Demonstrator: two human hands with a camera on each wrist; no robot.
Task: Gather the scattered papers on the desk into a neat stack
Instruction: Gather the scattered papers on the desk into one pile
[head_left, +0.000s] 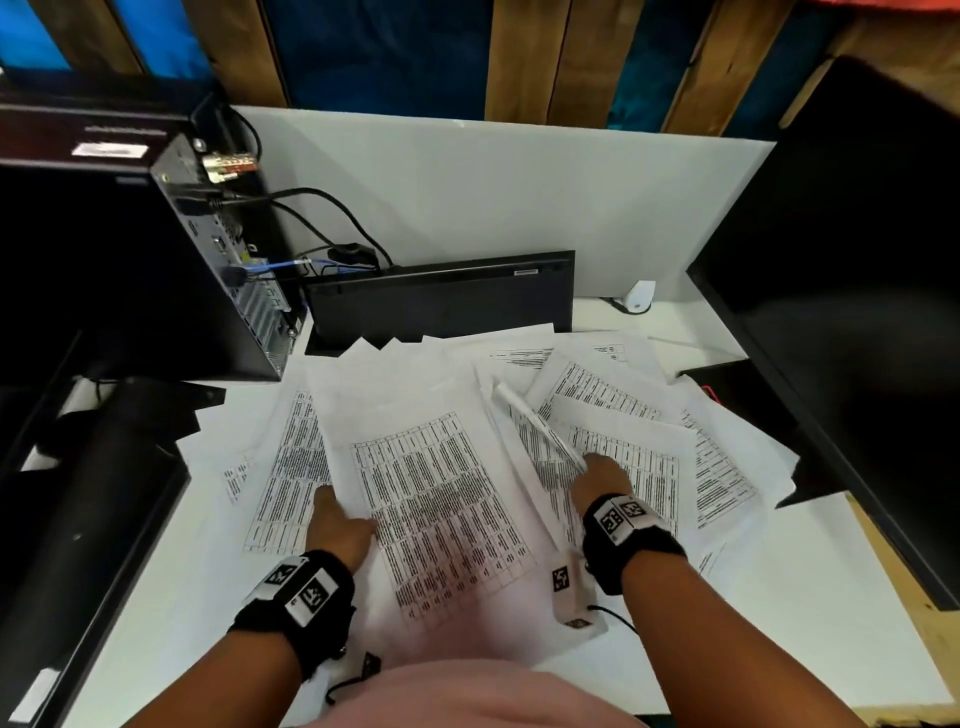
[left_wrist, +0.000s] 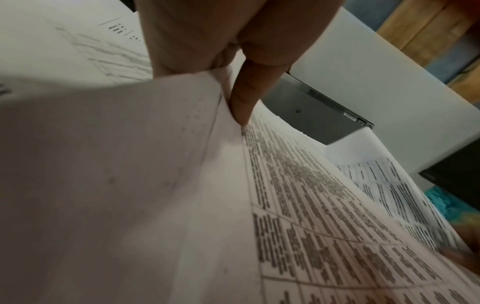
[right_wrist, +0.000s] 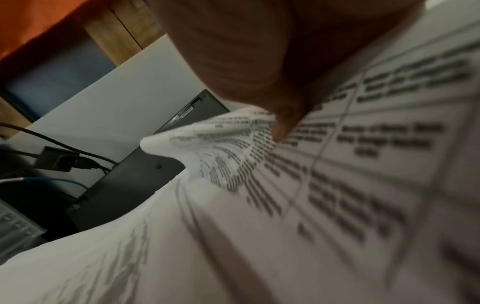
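Observation:
Printed sheets with tables lie scattered and overlapping across the white desk (head_left: 156, 597). My left hand (head_left: 340, 519) grips the left edge of the big middle sheet (head_left: 436, 499), which is raised off the desk. In the left wrist view my thumb (left_wrist: 241, 102) presses on top of that sheet (left_wrist: 311, 205), with the fingers hidden beneath it. My right hand (head_left: 597, 467) pinches the near end of a lifted, curled sheet (head_left: 535, 421) to the right of the middle one. In the right wrist view a fingertip (right_wrist: 284, 125) presses on this curled sheet (right_wrist: 233, 148). More sheets (head_left: 727, 467) fan out to the right.
A black computer tower (head_left: 228, 270) with cables stands at the back left. A black keyboard (head_left: 441, 301) leans on edge against the white partition (head_left: 519, 182). Dark monitors stand at the right (head_left: 857, 312) and the near left (head_left: 78, 493). A small white adapter (head_left: 640, 295) sits behind the papers.

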